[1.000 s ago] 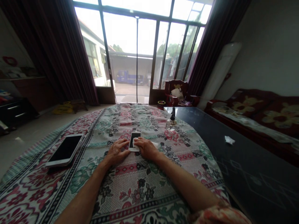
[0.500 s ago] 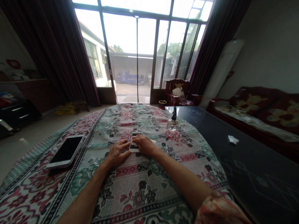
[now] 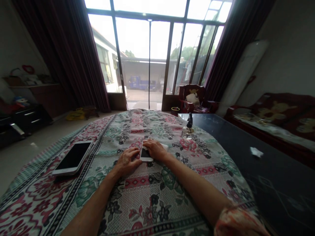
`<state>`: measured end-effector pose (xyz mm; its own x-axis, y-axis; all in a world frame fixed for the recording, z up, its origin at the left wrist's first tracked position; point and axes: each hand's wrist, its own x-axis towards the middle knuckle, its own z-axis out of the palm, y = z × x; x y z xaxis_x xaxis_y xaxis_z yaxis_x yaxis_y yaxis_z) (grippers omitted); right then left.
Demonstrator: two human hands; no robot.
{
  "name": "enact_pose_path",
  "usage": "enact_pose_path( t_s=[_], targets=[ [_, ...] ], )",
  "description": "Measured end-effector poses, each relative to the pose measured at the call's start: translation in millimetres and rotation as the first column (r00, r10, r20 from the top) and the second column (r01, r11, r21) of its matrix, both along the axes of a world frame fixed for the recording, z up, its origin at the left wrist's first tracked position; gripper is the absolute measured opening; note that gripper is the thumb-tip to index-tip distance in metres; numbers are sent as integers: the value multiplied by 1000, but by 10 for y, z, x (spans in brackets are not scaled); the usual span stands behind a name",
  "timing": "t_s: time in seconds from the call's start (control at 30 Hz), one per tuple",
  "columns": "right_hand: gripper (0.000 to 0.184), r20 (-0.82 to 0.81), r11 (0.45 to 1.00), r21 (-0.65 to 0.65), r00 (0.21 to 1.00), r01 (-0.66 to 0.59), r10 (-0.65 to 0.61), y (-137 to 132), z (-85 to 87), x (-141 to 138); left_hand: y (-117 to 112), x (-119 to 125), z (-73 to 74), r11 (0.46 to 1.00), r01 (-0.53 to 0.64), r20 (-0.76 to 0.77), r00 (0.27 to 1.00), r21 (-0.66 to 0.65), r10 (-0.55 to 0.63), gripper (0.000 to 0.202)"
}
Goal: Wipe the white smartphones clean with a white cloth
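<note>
A small white phone [image 3: 145,154] lies flat on the floral tablecloth [image 3: 152,196] in the middle of the table. My left hand [image 3: 128,161] rests with curved fingers against the phone's left edge, holding it in place. My right hand [image 3: 155,149] lies over the phone's upper part and presses a white wipe [image 3: 164,147] onto it; only a corner of the wipe shows past the hand. The lower part of the dark screen is visible between the two hands.
A larger white phone [image 3: 73,158] lies screen-up at the cloth's left. A small glass ornament with a dark bird [image 3: 188,127] stands at the far right of the cloth. A dark glass table [image 3: 270,183] carries a crumpled tissue [image 3: 256,151]. A sofa [image 3: 278,121] stands at the right.
My right hand has slid with the wipe from the phone's lower part to its upper end. My left hand stays at the phone's left edge. The view shifted slightly.
</note>
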<state>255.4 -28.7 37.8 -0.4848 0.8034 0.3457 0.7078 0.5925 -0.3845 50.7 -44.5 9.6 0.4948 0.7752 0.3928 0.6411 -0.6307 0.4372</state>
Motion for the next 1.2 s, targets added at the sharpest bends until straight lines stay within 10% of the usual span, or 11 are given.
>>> enact_pose_path(
  t_s=[0.67,1.2],
  targets=[
    [26,-24,963,155,973,-222,228,-347,-73,21,180,-103,59,1000,-3,-176,984,20,6,60],
    [49,239,921,-37,892,-388,385,-515,317,148,161,-150,-25,997,48,-95,995,64,-41,55]
  ],
)
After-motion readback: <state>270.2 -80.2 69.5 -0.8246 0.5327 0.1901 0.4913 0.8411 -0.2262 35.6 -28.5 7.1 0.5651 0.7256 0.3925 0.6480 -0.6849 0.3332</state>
